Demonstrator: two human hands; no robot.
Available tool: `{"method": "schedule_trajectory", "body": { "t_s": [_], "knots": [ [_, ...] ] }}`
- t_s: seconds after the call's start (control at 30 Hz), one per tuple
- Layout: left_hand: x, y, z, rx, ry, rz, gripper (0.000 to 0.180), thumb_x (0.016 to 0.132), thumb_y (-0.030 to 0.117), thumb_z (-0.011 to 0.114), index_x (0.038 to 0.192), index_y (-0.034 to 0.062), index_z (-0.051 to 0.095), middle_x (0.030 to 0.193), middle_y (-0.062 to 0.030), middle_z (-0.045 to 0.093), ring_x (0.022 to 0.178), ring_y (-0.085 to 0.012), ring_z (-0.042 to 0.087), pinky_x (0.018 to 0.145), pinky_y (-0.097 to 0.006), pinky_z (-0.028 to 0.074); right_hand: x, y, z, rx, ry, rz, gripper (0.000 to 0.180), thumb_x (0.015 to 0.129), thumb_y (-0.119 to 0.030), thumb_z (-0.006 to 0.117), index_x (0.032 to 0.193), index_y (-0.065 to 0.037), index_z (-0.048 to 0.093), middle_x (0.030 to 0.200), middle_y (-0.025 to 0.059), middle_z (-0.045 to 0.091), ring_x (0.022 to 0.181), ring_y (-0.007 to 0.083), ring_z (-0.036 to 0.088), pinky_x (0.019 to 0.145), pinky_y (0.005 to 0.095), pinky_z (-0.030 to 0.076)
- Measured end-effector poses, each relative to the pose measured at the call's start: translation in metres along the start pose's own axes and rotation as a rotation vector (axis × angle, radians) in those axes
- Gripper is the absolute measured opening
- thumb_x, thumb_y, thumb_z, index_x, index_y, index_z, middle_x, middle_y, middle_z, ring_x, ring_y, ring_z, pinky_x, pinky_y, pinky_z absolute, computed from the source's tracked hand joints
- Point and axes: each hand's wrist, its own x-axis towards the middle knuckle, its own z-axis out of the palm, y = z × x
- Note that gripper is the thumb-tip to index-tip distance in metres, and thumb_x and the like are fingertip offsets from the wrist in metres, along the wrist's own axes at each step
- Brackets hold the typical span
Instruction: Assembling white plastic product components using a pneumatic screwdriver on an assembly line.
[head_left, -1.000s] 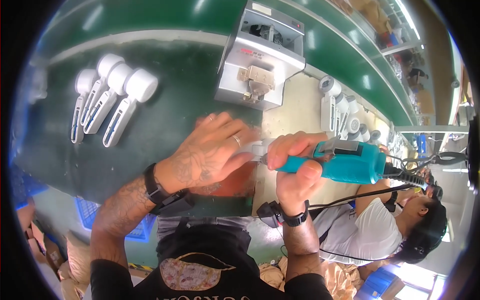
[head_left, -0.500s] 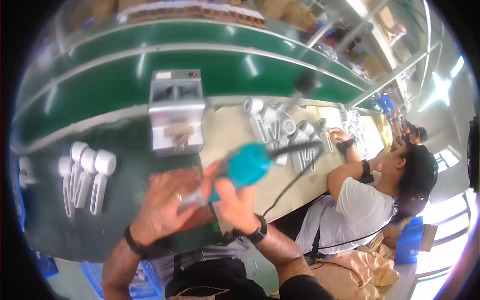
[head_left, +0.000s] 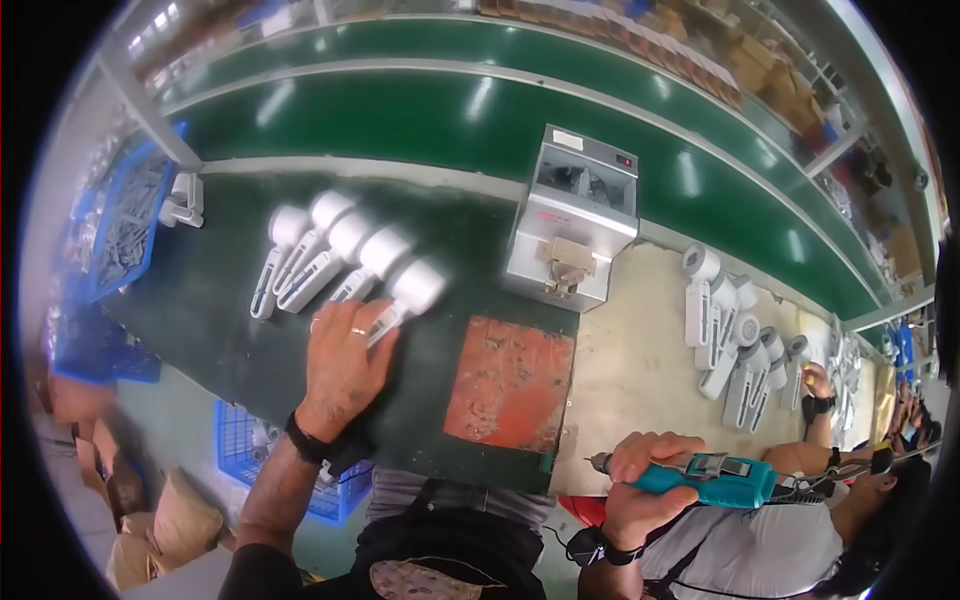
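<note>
My left hand [head_left: 345, 365] lies flat on the dark green mat, its fingers over the handle of the rightmost white handheld device [head_left: 408, 290] in a row of several white devices [head_left: 320, 252]. Whether the fingers grip the handle I cannot tell. My right hand [head_left: 640, 485] is shut on a teal electric screwdriver [head_left: 705, 480] held level near the table's front edge, its bit pointing left and its black cord trailing right. A worn orange pad [head_left: 510, 380] lies between the two hands.
A grey metal machine [head_left: 575, 220] stands behind the pad. More white devices [head_left: 735, 335] lie on the beige surface at right, where another person's hand [head_left: 815, 385] reaches. Blue bins [head_left: 120, 225] sit at left and a blue crate [head_left: 245, 450] below. A green conveyor belt [head_left: 450, 120] runs behind.
My hands have separated: the left moved out to the row of white devices, the right drew the screwdriver down and right to the table's front edge. The view has shifted too.
</note>
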Motion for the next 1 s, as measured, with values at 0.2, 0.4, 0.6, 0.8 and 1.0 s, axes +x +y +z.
{"method": "schedule_trajectory", "body": {
  "t_s": [0.2,0.4,0.6,0.8,1.0],
  "knots": [
    [0.038,-0.005,-0.011,0.225,-0.017,-0.030,0.078,0.078,0.044,0.079,0.143,0.0123,0.048,0.149,-0.0171,0.038,0.140,-0.0432,0.032,0.112,-0.061,0.026,0.002,0.011,0.000,0.031,-0.103,0.021,0.068,0.088,-0.070,0.058,0.098,-0.004,0.046,0.061,0.0041,0.047,0.049,0.0150,0.046,0.047,0.0292,0.039],
    [0.057,-0.040,0.018,0.265,0.004,-0.120,0.079,0.081,0.058,0.072,0.144,0.0152,0.049,0.153,-0.0155,0.035,0.144,-0.0436,0.027,0.111,-0.069,0.023,-0.002,0.006,-0.009,0.037,-0.115,-0.001,0.068,0.088,-0.067,0.061,0.101,-0.001,0.047,0.063,0.0071,0.051,0.050,0.0181,0.051,0.047,0.0308,0.043],
    [0.058,-0.082,0.023,0.397,0.123,-0.088,0.072,0.085,0.047,0.073,0.142,0.0098,0.049,0.147,-0.0188,0.044,0.140,-0.0404,0.035,0.114,-0.057,0.026,-0.003,-0.003,-0.027,-0.044,-0.045,0.055,0.068,0.087,-0.068,0.063,0.099,-0.003,0.048,0.064,0.0071,0.051,0.052,0.0177,0.049,0.048,0.0306,0.040],
    [0.091,0.091,-0.007,-0.400,0.038,0.116,0.034,0.087,0.019,0.073,0.115,0.0014,0.063,0.109,-0.0172,0.066,0.101,-0.0330,0.065,0.089,-0.041,0.052,-0.009,-0.019,-0.049,-0.044,-0.008,0.076,0.068,0.085,-0.064,0.069,0.103,-0.001,0.049,0.068,0.0085,0.054,0.057,0.0186,0.053,0.050,0.0329,0.042],
    [0.151,0.251,0.126,-0.755,-0.217,0.304,0.034,0.090,0.035,0.070,0.091,0.0016,0.062,0.075,-0.0176,0.063,0.074,-0.0329,0.066,0.066,-0.043,0.050,-0.011,-0.016,-0.050,0.039,-0.023,0.101,0.070,0.082,-0.060,0.074,0.107,0.003,0.055,0.077,0.0103,0.063,0.067,0.0165,0.061,0.060,0.0287,0.048]
  ]
}}
